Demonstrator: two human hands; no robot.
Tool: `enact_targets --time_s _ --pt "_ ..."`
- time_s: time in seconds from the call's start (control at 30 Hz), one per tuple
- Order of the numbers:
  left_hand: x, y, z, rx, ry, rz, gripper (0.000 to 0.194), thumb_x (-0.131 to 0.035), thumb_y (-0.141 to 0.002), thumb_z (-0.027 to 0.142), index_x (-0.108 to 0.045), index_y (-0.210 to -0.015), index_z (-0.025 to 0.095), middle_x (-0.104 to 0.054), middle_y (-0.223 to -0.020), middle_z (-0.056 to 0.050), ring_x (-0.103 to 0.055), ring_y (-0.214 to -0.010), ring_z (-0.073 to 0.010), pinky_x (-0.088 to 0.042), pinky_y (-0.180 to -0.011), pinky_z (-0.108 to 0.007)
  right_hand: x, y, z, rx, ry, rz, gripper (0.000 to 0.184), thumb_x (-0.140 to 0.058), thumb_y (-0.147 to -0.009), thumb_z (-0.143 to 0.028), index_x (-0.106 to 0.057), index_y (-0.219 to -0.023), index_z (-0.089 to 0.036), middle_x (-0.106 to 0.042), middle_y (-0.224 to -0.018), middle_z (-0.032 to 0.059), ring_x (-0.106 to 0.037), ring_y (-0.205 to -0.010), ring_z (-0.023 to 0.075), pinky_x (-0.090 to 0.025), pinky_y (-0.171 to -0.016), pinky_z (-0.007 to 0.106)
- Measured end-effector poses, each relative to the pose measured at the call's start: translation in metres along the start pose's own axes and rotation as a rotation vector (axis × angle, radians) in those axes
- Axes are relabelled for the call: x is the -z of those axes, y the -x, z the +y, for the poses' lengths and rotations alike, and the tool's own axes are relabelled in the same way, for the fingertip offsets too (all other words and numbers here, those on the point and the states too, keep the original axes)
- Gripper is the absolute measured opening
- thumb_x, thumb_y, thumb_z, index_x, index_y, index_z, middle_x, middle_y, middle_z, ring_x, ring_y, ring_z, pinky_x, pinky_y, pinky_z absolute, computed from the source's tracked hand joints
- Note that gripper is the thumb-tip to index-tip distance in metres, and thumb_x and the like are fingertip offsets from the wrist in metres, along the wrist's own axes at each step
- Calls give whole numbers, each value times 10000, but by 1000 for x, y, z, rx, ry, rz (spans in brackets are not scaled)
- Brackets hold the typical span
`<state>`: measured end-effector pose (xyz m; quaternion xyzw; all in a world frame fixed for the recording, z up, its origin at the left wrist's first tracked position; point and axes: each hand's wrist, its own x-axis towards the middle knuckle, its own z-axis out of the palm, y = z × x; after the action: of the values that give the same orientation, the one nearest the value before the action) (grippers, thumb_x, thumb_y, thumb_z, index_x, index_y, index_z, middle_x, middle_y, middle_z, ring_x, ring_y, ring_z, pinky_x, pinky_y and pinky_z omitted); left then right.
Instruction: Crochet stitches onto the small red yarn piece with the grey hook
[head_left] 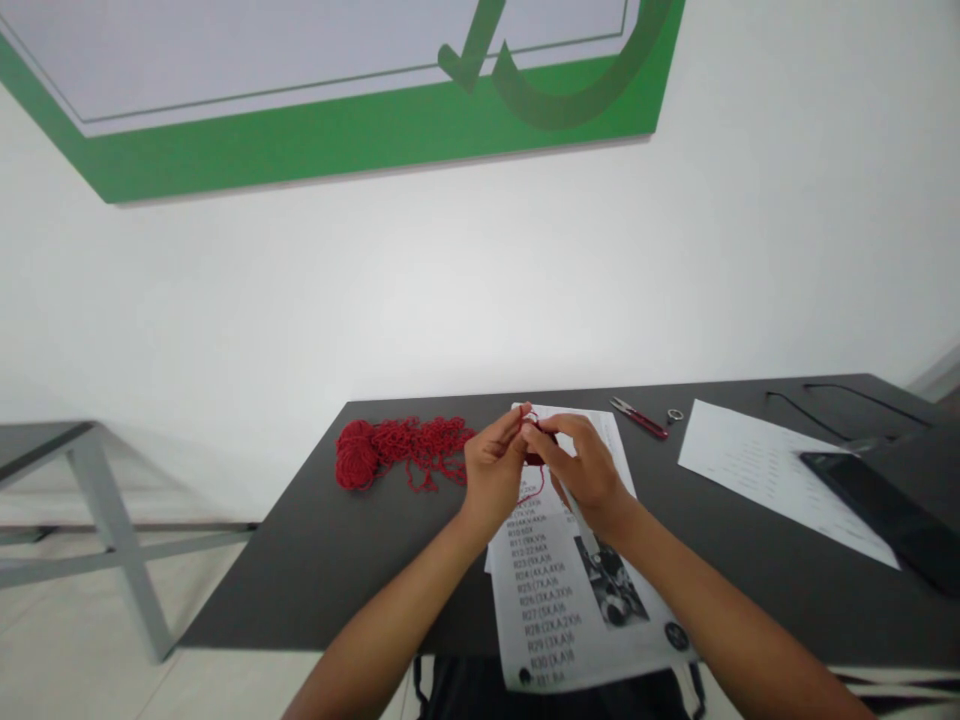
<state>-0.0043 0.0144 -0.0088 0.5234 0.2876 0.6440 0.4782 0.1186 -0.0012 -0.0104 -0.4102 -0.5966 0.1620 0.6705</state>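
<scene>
Both hands meet over a printed sheet, around a small piece of red crochet work (534, 458). My left hand (495, 462) pinches the piece, with red yarn running over its raised fingertip. Closed at the other side of the piece, my right hand (589, 470) has a pale, slim handle (576, 512) sticking out below its palm, which looks like a crochet hook; its tip is hidden by the fingers. A strand of red yarn hangs beneath the hands onto the pattern sheet (540, 600). To the left lies a red yarn ball (356, 455) with loose, tangled yarn (424, 445) beside it.
Red-handled thread snips (640, 418) and a small metal ring (675, 415) lie at the back right of the dark table (360, 580). Further right are a second sheet (765, 470), eyeglasses (847, 410) and a black phone (870, 500). A white wall stands behind.
</scene>
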Motion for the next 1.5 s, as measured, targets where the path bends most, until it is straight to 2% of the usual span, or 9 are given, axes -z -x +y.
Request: enact_targets --time_s 0.1,0.2,0.4,0.63,0.93,1.17,1.3,1.4,1.5 --pt "0 -4 0 128 228 -52 401 -875 -709 456 -812 -1006 195 -803 -903 -69 -723 -723 -155 -599 -677 -269 5 -2 -2 130 -30 -77 146 -680 -924 -392 -753 -978 -278 -728 -967 43 -708 -838 191 -607 -747 342" --pt "4 -8 3 91 289 -53 367 -901 -688 413 -816 -981 210 -788 -822 -35 -688 -679 -103 -548 -651 -206 13 -9 -7 236 -140 -189 120 -645 -956 -320 -759 -949 -284 -731 -975 39 -706 -904 185 -591 -801 338" --pt "16 -14 11 -15 208 -141 428 -908 -689 363 -799 -1074 209 -766 -793 -30 -663 -658 -105 -529 -637 -219 22 -21 -8 132 -284 -321 91 -736 -890 -348 -733 -866 -260 -737 -973 40 -715 -890 185 -581 -775 317" --pt "23 -20 22 28 301 -172 431 -929 -657 367 -802 -1025 182 -747 -764 -25 -660 -631 -102 -512 -599 -210 29 -17 -10 21 -346 -419 80 -709 -917 -353 -711 -900 -274 -782 -1148 32 -744 -1032 203 -585 -887 345" --pt "23 -17 23 228 435 -182 442 -918 -667 434 -769 -1001 186 -753 -760 -24 -638 -553 -91 -462 -512 -187 27 -11 -17 -36 -296 -358 206 -690 -910 -460 -685 -869 -258 -817 -1066 60 -777 -985 257 -619 -848 403" --pt "18 -10 25 375 563 -221 513 -961 -577 421 -728 -969 186 -640 -631 36 -530 -506 -75 -448 -516 -198 14 -9 -17 -215 -720 -357 232 -711 -893 -463 -661 -839 -242 -806 -1013 75 -750 -745 215 -621 -744 412" --pt "12 -9 18 341 504 -247 453 -930 -642 429 -726 -966 187 -639 -625 31 -462 -471 -59 -360 -470 -193 8 -12 -13 -289 -768 -292 291 -705 -884 -497 -642 -769 -238 -787 -872 50 -646 -612 159 -585 -616 339" --pt "10 -11 11 242 385 -279 424 -888 -715 434 -716 -1010 182 -673 -658 11 -469 -450 -57 -321 -457 -197 6 -11 -4 -269 -734 -250 252 -695 -896 -494 -699 -828 -251 -764 -824 27 -629 -627 152 -573 -610 323" --pt "10 -13 7 203 338 -316 452 -888 -710 450 -716 -1022 172 -593 -565 47 -474 -438 -65 -331 -452 -195 5 -9 2 -220 -614 -250 208 -726 -881 -465 -754 -907 -261 -745 -831 23 -665 -700 169 -575 -638 328"
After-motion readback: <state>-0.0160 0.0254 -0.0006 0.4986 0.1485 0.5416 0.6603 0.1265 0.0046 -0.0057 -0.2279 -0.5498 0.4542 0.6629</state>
